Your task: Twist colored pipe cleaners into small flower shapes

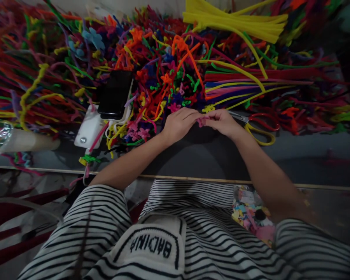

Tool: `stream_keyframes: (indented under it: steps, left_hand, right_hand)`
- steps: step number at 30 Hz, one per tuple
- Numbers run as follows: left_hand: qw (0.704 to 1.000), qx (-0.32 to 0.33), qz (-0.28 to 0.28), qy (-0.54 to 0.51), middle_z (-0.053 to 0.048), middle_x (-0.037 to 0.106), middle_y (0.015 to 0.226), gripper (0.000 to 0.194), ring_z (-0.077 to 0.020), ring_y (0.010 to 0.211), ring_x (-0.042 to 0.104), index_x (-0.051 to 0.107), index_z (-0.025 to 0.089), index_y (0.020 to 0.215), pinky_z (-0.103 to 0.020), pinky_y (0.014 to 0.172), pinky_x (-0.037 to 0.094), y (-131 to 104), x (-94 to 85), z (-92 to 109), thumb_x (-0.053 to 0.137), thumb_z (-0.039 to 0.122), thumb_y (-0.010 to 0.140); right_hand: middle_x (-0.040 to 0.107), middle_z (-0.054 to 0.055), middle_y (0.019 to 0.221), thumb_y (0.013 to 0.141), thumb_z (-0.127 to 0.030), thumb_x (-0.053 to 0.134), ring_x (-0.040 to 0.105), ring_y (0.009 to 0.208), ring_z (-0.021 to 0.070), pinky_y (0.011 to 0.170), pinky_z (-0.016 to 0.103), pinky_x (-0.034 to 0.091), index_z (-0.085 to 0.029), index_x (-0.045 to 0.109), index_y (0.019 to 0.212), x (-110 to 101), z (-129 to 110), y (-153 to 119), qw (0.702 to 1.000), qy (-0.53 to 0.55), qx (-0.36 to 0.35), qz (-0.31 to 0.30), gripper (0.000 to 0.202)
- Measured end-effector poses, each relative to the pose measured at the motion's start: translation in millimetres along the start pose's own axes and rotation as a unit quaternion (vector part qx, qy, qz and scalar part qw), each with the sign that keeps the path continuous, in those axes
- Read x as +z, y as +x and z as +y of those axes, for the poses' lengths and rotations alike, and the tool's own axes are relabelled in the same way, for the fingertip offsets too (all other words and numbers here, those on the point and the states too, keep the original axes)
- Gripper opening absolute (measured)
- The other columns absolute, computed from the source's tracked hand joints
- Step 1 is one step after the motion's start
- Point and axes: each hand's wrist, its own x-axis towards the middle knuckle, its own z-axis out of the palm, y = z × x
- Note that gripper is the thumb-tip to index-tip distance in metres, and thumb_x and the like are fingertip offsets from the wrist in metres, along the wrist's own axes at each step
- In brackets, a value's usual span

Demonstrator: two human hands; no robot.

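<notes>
Between my two hands, just above the dark table, is a small pink pipe-cleaner flower (202, 121). My left hand (181, 123) comes in from the left with its fingertips closed on the flower's edge. From the other side my right hand (222, 122) pinches the same piece between thumb and fingers. My fingers hide part of its shape. Close to the right hand lies a pair of scissors (258, 124) with one red and one yellow handle. A yellow pipe-cleaner flower (210, 108) sits just beyond the fingertips.
Heaped pipe cleaners (151, 74) cover the back of the table (198, 159), with a yellow bundle (236, 19) on top. Left of my hands, a black phone (115, 95) rests over white devices (89, 128). A plastic cup (26, 140) lies farther left.
</notes>
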Motion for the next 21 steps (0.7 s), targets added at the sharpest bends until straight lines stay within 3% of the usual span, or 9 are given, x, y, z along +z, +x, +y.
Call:
stream_keyframes:
  steps: [6,10,12,16,21]
  left_hand:
    - [0.992,0.092,-0.015,0.089,-0.005,0.081,0.113,0.029,-0.0176,0.104,0.074,0.073,0.026,0.128,-0.033,0.088,0.056,0,-7.5,-17,0.051,0.031,0.110]
    - [0.979,0.173,0.032,0.107,-0.002,0.081,0.105,0.023,-0.0147,0.099,0.073,0.073,0.025,0.122,-0.029,0.082,0.053,3,-13.1,-20,0.055,0.027,0.109]
    - [0.975,0.193,0.043,0.104,-0.002,0.081,0.102,0.022,-0.0140,0.097,0.073,0.074,0.024,0.117,-0.028,0.081,0.053,4,-14.3,-23,0.055,0.028,0.109]
    - [0.969,0.200,0.003,0.143,-0.002,0.081,0.102,0.027,-0.0151,0.098,0.073,0.075,0.025,0.113,-0.029,0.075,0.050,5,-13.2,-26,0.048,0.026,0.111]
    - [0.984,0.141,-0.029,0.108,-0.005,0.079,0.094,0.030,-0.0182,0.090,0.072,0.076,0.023,0.105,-0.033,0.074,0.050,5,-9.9,-24,0.048,0.032,0.110]
  right_hand:
    - [0.053,-0.004,0.060,0.074,-0.054,0.084,0.034,0.055,0.0071,0.055,0.028,0.026,-0.018,0.072,0.072,-5,0,1,0.999,-0.005,0.010,-0.040,0.039]
    - [0.049,-0.005,0.059,0.080,-0.055,0.080,0.038,0.059,0.0094,0.059,0.029,0.029,-0.017,0.074,0.080,-5,0,1,0.997,-0.023,0.016,-0.074,0.039]
    - [0.054,-0.003,0.063,0.081,-0.056,0.079,0.043,0.063,0.0112,0.062,0.030,0.033,-0.017,0.073,0.079,-5,2,3,0.996,-0.038,0.010,-0.084,0.040]
    - [0.064,0.001,0.073,0.082,-0.054,0.078,0.049,0.069,0.0137,0.066,0.030,0.036,-0.018,0.072,0.077,-2,11,5,0.995,-0.072,-0.012,-0.066,0.036]
    - [0.054,-0.002,0.065,0.090,-0.040,0.067,0.040,0.061,0.0124,0.061,0.030,0.030,-0.018,0.077,0.083,1,13,1,0.983,-0.180,-0.038,-0.024,0.025]
